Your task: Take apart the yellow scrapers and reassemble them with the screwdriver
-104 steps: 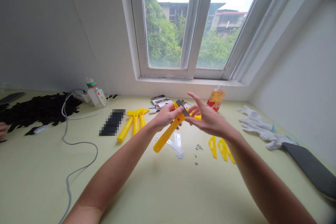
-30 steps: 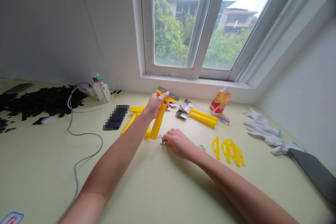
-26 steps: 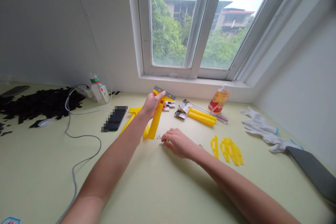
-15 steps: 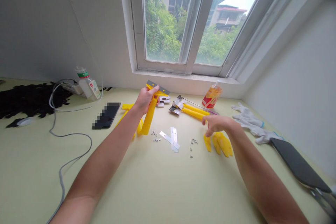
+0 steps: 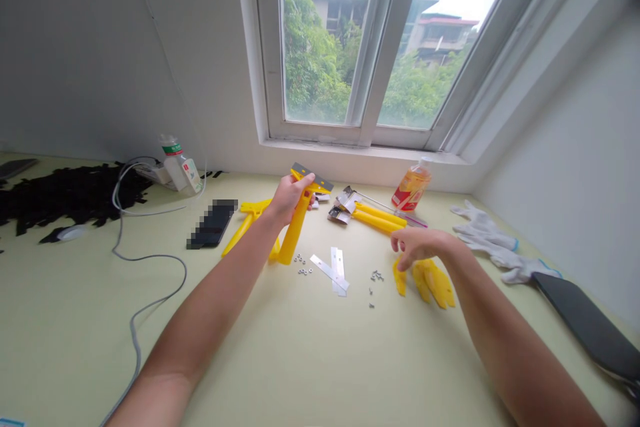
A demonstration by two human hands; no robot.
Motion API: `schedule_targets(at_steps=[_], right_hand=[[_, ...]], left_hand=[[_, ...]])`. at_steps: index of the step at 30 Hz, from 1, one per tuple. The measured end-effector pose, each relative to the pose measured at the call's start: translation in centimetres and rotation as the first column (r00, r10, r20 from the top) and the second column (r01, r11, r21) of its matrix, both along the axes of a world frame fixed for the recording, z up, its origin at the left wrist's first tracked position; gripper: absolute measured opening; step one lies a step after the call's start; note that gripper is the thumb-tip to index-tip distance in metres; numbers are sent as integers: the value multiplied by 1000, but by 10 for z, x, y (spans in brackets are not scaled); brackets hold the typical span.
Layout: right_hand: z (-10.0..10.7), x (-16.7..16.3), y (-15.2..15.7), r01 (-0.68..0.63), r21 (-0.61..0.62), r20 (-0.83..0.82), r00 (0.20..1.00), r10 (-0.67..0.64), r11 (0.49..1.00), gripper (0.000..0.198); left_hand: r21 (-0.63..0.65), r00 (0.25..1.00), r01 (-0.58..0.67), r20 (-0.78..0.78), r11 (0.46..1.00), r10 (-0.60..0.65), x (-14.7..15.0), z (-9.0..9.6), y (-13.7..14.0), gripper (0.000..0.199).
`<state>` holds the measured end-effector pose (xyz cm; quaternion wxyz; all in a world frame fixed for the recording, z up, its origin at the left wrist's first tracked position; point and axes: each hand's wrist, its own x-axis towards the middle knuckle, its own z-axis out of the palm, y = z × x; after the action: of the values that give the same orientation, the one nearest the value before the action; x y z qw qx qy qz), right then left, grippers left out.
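Note:
My left hand is closed around a yellow plastic scraper, its thumb near the grey metal blade at the top. The scraper's handle points down toward the table. Over on the right, my right hand hovers with fingers bent and thumb and forefinger apart. Its thumb is at the upper end of a yellow plastic piece; whether it touches cannot be made out. More such yellow pieces lie beside it. Between the hands are metal strips, small nuts and screws.
Other yellow scrapers lie behind my left forearm and near the window. A phone, a grey cable and a black pile are on the left. An orange bottle, white gloves and a dark flat object are rightward.
The camera view has shifted slightly, so everything sits a little farther right and lower. Both hands keep nearly the same pose, the left still around the scraper.

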<state>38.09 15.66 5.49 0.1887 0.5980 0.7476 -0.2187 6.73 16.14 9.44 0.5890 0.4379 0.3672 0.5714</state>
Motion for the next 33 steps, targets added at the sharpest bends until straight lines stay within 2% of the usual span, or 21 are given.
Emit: schedule_targets(at_steps=[4, 8, 12, 17, 24, 33], right_hand=[[-7, -8, -3, 21, 47, 42, 999, -23, 999, 60], [-9, -15, -5, 6, 35, 44, 999, -7, 999, 45], [-2, -14, -6, -25, 2, 18, 1000, 25, 1000, 27], [2, -14, -8, -33, -8, 18, 999, 33, 999, 30], [-6, -9, -1, -42, 52, -16, 999, 43, 998, 19], [-10, -2, 2, -61, 71, -32, 997, 63, 996, 21]], left_hand=[[1, 1000, 10, -4, 1000, -10, 0, -2, 1, 26], [-3, 1000, 22, -5, 1000, -22, 1, -6, 2, 27], [7, 999, 43, -1, 999, -43, 2, -10, 4, 28], [17, 999, 53, -5, 998, -53, 2, -12, 5, 27], [15, 998, 53, -20, 998, -53, 4, -12, 3, 25], [-11, 999, 40, -30, 999, -41, 8, -8, -2, 22]])
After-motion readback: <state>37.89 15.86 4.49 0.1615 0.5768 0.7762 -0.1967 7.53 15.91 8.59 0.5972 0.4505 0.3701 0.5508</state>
